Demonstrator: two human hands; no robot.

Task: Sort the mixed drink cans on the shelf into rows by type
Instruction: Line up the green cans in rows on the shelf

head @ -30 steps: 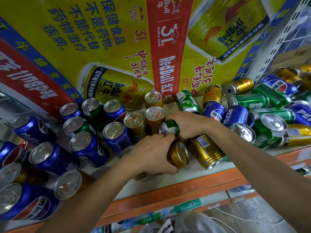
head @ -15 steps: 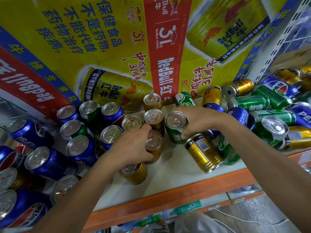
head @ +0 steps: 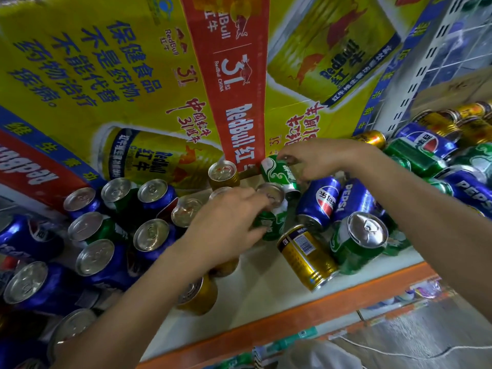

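My left hand (head: pixel 226 225) grips an upright green can (head: pixel 271 217) in the middle of the shelf, fingers curled over its silver top. Behind it, my right hand (head: pixel 316 161) holds a second green can (head: pixel 279 174) that lies tilted against the back wall. Upright gold cans (head: pixel 222 173) stand in a line left of the green ones, partly hidden under my left hand. Upright blue and green cans (head: pixel 151 235) fill the left side. A gold can (head: pixel 306 257) lies on its side near the front.
A loose pile of blue, green and gold cans (head: pixel 426 155) covers the right side of the shelf. The orange shelf edge (head: pixel 292 318) runs along the front. A yellow and red poster (head: pixel 159 75) forms the back wall.
My right hand let go of the upright green can and moved back to the tilted green can at the wall. My left hand left the gold cans and took the upright green can.
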